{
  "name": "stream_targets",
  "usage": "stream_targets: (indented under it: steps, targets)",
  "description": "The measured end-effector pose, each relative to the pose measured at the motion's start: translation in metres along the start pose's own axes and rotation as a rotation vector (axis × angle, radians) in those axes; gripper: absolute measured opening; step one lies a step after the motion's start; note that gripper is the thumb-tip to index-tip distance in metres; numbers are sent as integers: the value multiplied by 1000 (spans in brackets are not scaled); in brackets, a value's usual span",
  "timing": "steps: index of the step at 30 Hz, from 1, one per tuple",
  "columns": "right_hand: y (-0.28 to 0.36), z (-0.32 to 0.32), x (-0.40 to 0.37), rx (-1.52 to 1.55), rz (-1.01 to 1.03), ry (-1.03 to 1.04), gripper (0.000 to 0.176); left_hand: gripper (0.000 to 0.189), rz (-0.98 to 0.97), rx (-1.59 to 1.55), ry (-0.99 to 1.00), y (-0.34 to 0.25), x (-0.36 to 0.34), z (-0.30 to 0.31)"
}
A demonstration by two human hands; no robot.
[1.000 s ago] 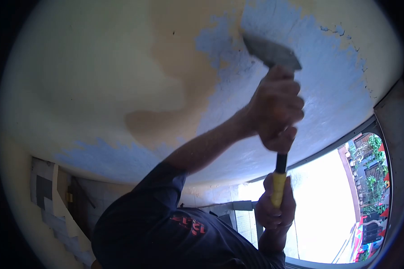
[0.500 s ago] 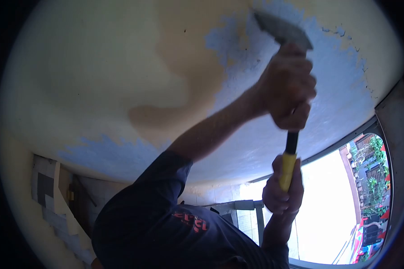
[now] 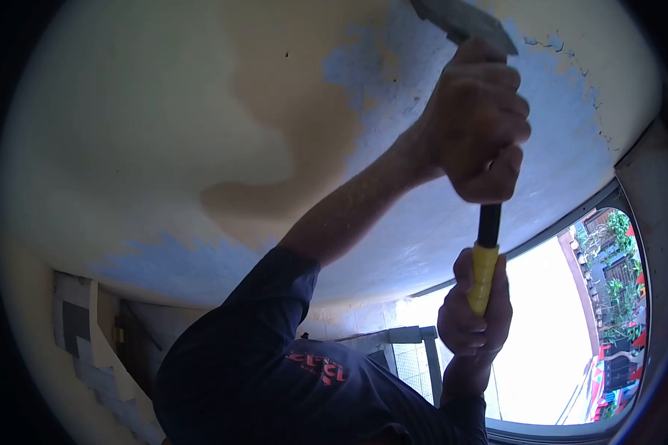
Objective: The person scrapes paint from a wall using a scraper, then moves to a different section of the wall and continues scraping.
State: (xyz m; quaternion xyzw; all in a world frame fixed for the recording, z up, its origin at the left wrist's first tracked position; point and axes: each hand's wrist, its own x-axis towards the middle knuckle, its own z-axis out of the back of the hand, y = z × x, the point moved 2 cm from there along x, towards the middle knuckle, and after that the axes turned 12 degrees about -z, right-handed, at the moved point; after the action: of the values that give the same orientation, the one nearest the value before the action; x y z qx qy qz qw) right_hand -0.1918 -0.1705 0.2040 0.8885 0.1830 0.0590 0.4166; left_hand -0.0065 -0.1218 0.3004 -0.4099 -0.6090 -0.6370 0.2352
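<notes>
Scraper (image 3: 464, 21) blade lies against the ceiling (image 3: 163, 111), on the blue patch. Your left hand (image 3: 482, 119) is clenched around its neck; your right hand (image 3: 473, 319) clenches the yellow handle.

The scraper (image 3: 488, 226) stands nearly upright at the right side of the scene. It has a wide, flat blade of grey metal (image 3: 464, 21), a black shaft and a yellow grip (image 3: 483, 276). The blade is at the far top and lies against the painted surface (image 3: 200, 111) above, at a place where blue colour shows through the pale cream coat. The left hand (image 3: 482, 126) is closed around the shaft just under the blade. The right hand (image 3: 473, 322) grasps the yellow grip at the near end.
</notes>
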Motion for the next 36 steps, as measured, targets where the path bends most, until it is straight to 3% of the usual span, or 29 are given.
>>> stream_targets:
  steps: [2,3,6,9,16,18,20,22,23,26,30,34,36]
  targets:
    - [-18,9,-7,43,-27,0,46,28,63,-18,-4,-19,-15,0]
    - [-29,10,-13,162,-50,-115,49,27,117,-19,24,-32,-28,-1]
    - [-33,20,-13,108,-50,-15,46,22,186,-1,59,-36,-34,2]
    - [-3,6,-1,0,-8,-10,47,23,4,-3,16,-5,-7,3]
    - [-35,16,-7,116,-88,6,45,27,158,-10,-3,-40,-30,11]
    - [-30,12,-10,151,-79,-98,49,27,114,9,12,-28,-26,10]
    - [-10,7,-1,2,-25,-48,46,27,91,7,25,-16,-14,8]
    - [-3,-1,2,-38,-8,-60,45,26,-29,45,-80,-3,-2,9]
    - [-8,-1,1,6,-23,-66,45,26,16,33,19,-9,-6,12]
    - [-40,17,-14,121,-111,-151,50,25,164,-24,60,-42,-36,9]
    - [-44,17,-18,215,-93,-144,51,26,194,-9,64,-51,-40,9]
    - [-20,7,-7,40,-30,-113,49,28,32,13,-21,-23,-15,7]
    - [-33,13,-10,156,-52,-78,48,29,96,-15,37,-33,-28,7]
